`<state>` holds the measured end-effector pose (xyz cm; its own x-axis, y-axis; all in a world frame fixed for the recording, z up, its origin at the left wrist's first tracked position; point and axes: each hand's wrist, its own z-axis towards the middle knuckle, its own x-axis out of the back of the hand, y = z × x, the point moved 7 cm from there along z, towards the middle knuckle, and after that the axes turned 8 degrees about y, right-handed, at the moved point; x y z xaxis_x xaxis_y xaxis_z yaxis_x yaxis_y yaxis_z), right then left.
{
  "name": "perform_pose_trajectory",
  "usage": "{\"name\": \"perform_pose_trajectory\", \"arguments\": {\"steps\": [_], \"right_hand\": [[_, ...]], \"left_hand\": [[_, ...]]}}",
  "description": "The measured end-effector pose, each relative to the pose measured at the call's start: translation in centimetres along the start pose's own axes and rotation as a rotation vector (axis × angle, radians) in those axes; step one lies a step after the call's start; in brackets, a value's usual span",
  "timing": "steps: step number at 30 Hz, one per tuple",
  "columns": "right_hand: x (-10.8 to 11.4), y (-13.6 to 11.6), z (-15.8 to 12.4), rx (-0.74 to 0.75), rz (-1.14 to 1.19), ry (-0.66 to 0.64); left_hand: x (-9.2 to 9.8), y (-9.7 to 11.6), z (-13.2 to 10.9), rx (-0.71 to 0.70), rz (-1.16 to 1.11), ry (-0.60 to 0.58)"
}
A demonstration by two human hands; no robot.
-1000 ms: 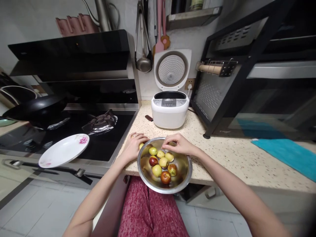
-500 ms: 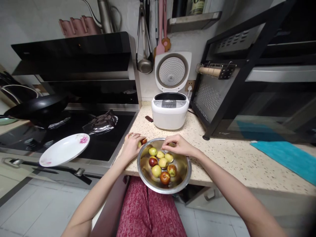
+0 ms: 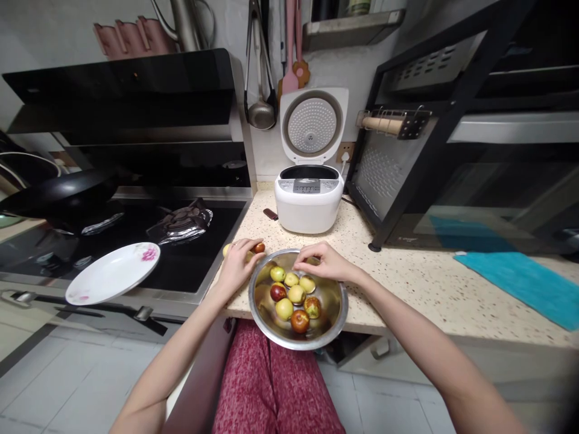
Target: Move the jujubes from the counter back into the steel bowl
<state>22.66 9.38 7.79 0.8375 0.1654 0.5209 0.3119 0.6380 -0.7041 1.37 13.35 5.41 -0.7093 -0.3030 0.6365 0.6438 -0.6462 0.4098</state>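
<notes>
A steel bowl overhangs the front edge of the speckled counter and holds several small green and red-brown fruits. My left hand rests on the counter just left of the bowl, its fingers closed on small fruits; a red-brown one shows at the fingertips. My right hand hovers over the bowl's far side, fingers pinched on a green fruit at the rim.
A white flowered plate sits on the black cooktop at the left, beside a black pan. An open white rice cooker stands behind the bowl. A black rack and teal cloth lie to the right.
My left hand has slid slightly left and away from the bowl's rim, and a red-brown fruit now shows at its fingertips. My right hand has stayed over the bowl.
</notes>
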Motion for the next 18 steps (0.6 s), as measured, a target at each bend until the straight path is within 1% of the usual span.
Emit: {"name": "perform_pose_trajectory", "arguments": {"steps": [4,7,12,18], "right_hand": [[0.0,0.1,0.0,-0.012,-0.006,-0.004],[-0.1,0.1,-0.1,-0.015,0.004,0.000],[0.0,0.1,-0.1,-0.028,0.009,0.006],[0.0,0.0,-0.1,-0.027,-0.003,-0.002]], "left_hand": [[0.9,0.6,0.1,0.002,-0.086,0.085],[1.4,1.2,0.1,-0.001,-0.150,0.114],[1.7,2.2,0.1,-0.045,-0.265,0.102],[1.5,2.7,-0.1,-0.080,-0.348,0.063]]}}
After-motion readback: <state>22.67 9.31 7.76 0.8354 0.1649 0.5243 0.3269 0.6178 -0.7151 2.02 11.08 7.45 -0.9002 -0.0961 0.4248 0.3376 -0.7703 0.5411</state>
